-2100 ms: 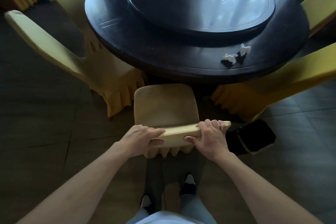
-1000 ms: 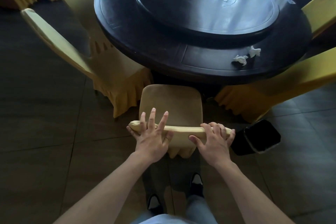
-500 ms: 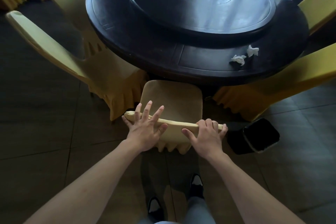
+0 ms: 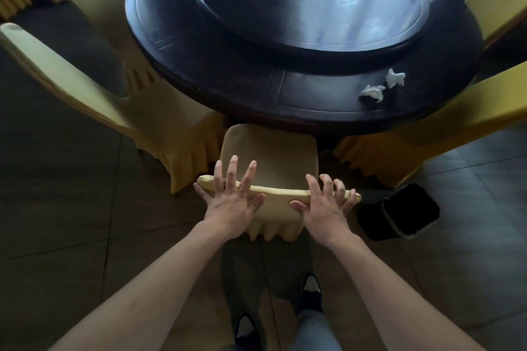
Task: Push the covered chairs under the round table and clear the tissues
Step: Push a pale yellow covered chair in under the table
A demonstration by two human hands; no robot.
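My right hand (image 4: 323, 206) has let go; both hands now press the chair (image 4: 271, 157) back with spread fingers, left hand (image 4: 232, 202) unchanged.

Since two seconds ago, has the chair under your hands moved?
Yes. The chair slid forward toward the round table; its seat front now reaches the table's edge, where a gap showed before.
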